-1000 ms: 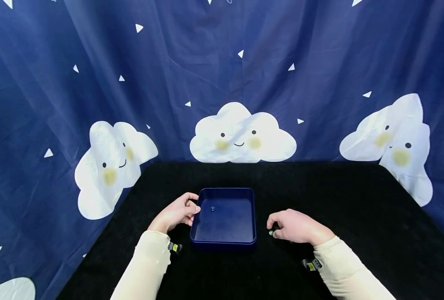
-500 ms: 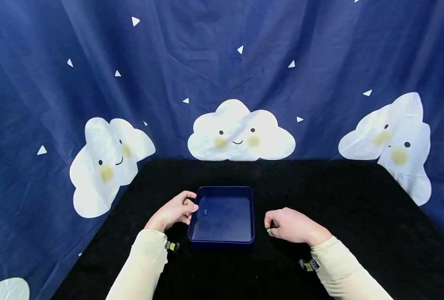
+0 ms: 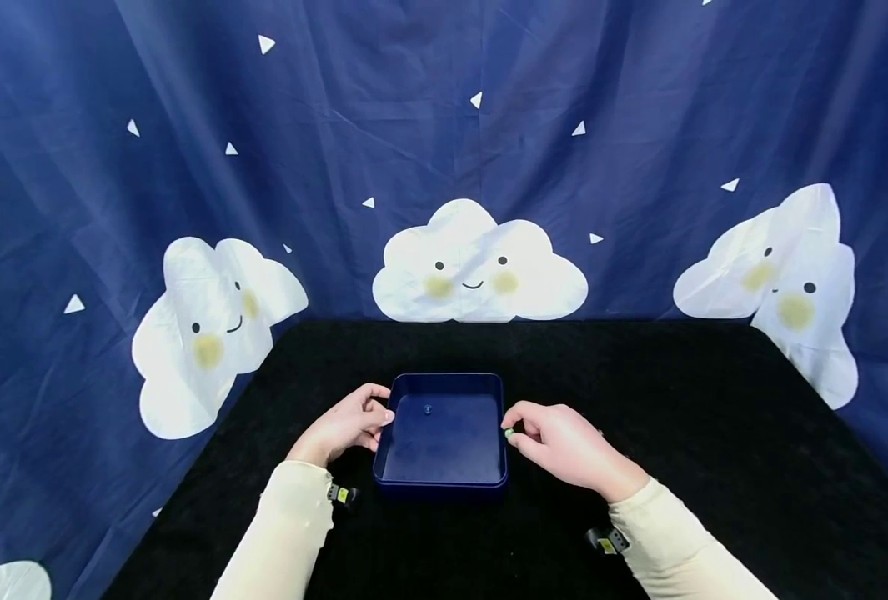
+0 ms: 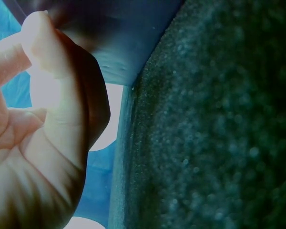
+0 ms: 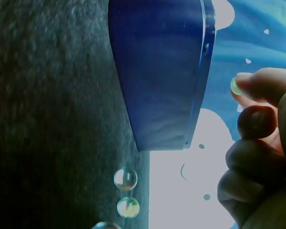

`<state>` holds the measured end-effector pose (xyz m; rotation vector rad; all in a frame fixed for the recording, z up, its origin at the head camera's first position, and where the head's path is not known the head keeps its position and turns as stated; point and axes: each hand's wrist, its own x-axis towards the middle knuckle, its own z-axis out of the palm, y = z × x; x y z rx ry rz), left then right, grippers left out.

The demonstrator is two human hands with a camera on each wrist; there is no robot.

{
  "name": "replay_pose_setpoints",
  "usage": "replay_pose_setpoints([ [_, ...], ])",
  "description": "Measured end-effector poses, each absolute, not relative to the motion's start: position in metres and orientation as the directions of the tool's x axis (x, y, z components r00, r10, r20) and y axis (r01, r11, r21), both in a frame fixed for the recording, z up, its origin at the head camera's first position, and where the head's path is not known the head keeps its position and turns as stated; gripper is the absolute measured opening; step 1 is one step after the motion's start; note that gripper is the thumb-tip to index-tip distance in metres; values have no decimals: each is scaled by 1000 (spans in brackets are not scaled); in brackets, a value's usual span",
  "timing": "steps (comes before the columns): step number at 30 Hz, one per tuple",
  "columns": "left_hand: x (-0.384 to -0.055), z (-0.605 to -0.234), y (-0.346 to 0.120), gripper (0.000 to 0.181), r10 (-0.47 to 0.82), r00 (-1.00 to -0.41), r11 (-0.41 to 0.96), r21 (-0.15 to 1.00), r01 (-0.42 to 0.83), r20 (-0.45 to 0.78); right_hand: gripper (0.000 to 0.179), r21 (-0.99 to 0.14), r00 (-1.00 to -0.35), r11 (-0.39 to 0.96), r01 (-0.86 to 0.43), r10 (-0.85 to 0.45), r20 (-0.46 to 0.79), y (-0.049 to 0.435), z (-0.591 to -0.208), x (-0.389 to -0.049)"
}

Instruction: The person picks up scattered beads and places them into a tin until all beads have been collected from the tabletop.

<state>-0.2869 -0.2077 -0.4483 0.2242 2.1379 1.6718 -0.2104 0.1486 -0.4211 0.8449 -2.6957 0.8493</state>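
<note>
A dark blue square box with low walls and no lid lies on the black tabletop. At its left wall my left hand holds the edge, thumb at the rim. One small clear marble is on the box floor, toward the back left. Just off the right rim, my right hand pinches a small green marble between thumb and index finger. In the right wrist view this marble is above the level of the rim, and the other fingers are curled.
Several marbles lie on the dark cloth, seen low in the right wrist view. Behind the black tabletop hangs a blue curtain with white clouds. Both wrists carry small cameras.
My right hand has picked up the green marble and moved left to the box's right rim. The marble inside has rolled about. My left hand stays at the left wall.
</note>
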Motion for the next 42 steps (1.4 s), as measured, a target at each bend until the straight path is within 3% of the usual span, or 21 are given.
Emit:
replay_pose_setpoints([
  [12, -287, -450, -209, 50, 379, -898, 255, 958, -131, -223, 19, -506, -819, 647, -570, -492, 294, 136, -422, -205],
  [23, -288, -450, -207, 50, 384, -893, 249, 958, -142, -232, 18, -490, -819, 656, -574, -445, 364, 158, -419, -216],
  [28, -289, -448, -206, 51, 392, -890, 258, 956, -138, -234, 16, -514, -853, 680, -523, -415, 318, 175, -418, -222],
  [34, -288, -447, -206, 52, 394, -890, 267, 955, -128, -229, 14, -461, -876, 746, -482, -396, 274, 193, -417, -228],
  [42, -287, -448, -208, 50, 385, -893, 261, 956, -135, -231, 14, -430, -902, 800, -418, -420, 97, 204, -428, -233],
])
